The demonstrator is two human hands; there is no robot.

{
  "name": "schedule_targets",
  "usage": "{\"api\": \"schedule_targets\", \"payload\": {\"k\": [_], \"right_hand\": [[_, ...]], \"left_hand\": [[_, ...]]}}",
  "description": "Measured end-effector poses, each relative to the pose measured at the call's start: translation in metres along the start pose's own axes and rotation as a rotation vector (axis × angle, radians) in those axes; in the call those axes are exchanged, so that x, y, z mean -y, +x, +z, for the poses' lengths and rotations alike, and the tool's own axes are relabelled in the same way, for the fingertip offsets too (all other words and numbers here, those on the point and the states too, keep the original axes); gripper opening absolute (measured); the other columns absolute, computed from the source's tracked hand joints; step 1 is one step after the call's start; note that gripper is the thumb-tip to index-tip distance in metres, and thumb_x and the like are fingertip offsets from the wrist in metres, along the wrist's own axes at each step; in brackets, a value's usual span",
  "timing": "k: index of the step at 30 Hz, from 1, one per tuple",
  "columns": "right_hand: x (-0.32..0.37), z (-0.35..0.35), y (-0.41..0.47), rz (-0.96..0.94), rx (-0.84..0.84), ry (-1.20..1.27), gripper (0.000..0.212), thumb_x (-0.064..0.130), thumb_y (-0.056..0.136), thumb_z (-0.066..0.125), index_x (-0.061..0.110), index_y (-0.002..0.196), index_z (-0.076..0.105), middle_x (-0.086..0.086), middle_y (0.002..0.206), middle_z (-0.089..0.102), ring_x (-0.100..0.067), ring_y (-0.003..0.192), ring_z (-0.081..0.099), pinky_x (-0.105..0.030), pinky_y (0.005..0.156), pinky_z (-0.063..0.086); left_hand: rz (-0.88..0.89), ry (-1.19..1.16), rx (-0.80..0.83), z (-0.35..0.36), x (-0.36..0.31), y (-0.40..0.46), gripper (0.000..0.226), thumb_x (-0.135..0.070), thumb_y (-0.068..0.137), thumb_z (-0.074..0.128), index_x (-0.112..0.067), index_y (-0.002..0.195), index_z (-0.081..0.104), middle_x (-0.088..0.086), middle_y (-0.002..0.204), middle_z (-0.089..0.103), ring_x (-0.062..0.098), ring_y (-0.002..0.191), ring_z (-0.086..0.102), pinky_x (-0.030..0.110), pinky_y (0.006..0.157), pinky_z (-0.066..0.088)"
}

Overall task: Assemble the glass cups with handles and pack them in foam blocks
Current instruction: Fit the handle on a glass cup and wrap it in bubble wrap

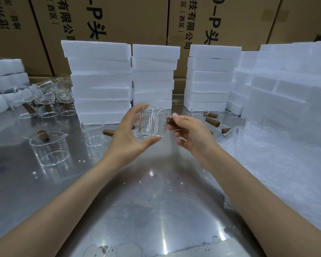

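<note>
Head view: steel table (156, 210), foam stacks (100, 80), apparently cartons (109, 19) behind.

Steel table (156, 210) — glass cups (49, 148) (wooden-handled), foam stacks (102, 80), bubble wrap (276, 164)

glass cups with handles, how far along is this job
Done: several handled cups stand at far left, nearer left and right. In hand: the left hand holds a glass cup while the right hand grips its wooden handle. Left: no cup visibly sits in a foam block; the stacks stand behind.
</note>
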State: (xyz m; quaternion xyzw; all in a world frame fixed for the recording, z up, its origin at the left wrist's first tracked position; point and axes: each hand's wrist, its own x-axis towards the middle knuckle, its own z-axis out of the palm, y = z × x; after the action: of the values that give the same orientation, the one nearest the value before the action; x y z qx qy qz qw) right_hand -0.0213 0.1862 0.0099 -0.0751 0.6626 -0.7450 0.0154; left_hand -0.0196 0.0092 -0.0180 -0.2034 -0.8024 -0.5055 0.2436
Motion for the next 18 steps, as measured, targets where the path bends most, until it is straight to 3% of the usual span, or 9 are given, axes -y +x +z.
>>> {"api": "schedule_targets", "payload": {"k": [6, 9, 13, 16, 18], "right_hand": [[-0.003, 0.000, 0.002, 0.074, -0.079, 0.025, 0.041, 0.055, 0.084, 0.059, 0.021, 0.107, 0.064, 0.004, 0.099, 0.072, -0.013, 0.090, 0.065, -0.024, 0.064, 0.051], [-0.004, 0.004, 0.001, 0.110, -0.071, 0.046, 0.064, 0.065, 0.075, 0.058, 0.023, 0.123, 0.052, 0.000, 0.114, 0.066, -0.016, 0.101, 0.064, -0.029, 0.070, 0.055], [-0.004, 0.010, -0.003, 0.059, 0.001, -0.020, 0.104, 0.071, 0.051, 0.062, 0.024, 0.138, 0.030, 0.002, 0.126, 0.050, -0.012, 0.106, 0.057, -0.038, 0.085, 0.055], [-0.007, 0.015, -0.007, -0.015, 0.027, -0.146, 0.100, 0.062, 0.051, 0.071, 0.026, 0.133, 0.026, 0.003, 0.124, 0.046, -0.008, 0.109, 0.054, -0.037, 0.090, 0.052], [-0.011, 0.016, -0.006, -0.044, 0.027, -0.225, 0.080, 0.052, 0.061, 0.077, 0.024, 0.124, 0.038, 0.006, 0.115, 0.052, -0.004, 0.103, 0.057, -0.030, 0.085, 0.053]], "left_hand": [[0.156, 0.131, -0.113, 0.003, -0.006, -0.002, 0.062, -0.022, 0.066, 0.087, -0.024, 0.116, 0.050, -0.008, 0.113, 0.060, 0.004, 0.106, 0.058, 0.036, 0.092, 0.052], [0.210, 0.185, -0.171, 0.003, -0.009, -0.003, 0.059, -0.018, 0.067, 0.086, -0.019, 0.116, 0.054, -0.004, 0.108, 0.056, 0.009, 0.101, 0.057, 0.044, 0.084, 0.054], [0.219, 0.296, -0.234, 0.001, -0.012, -0.003, 0.060, -0.022, 0.066, 0.087, -0.020, 0.116, 0.056, -0.005, 0.108, 0.048, 0.015, 0.101, 0.055, 0.045, 0.076, 0.056], [0.200, 0.386, -0.248, 0.001, -0.012, -0.004, 0.058, -0.024, 0.067, 0.084, -0.020, 0.118, 0.057, 0.000, 0.112, 0.046, 0.021, 0.106, 0.052, 0.045, 0.079, 0.054], [0.220, 0.406, -0.245, 0.002, -0.012, -0.005, 0.057, -0.020, 0.069, 0.082, -0.018, 0.121, 0.058, 0.004, 0.116, 0.044, 0.023, 0.111, 0.049, 0.046, 0.082, 0.053]]}}
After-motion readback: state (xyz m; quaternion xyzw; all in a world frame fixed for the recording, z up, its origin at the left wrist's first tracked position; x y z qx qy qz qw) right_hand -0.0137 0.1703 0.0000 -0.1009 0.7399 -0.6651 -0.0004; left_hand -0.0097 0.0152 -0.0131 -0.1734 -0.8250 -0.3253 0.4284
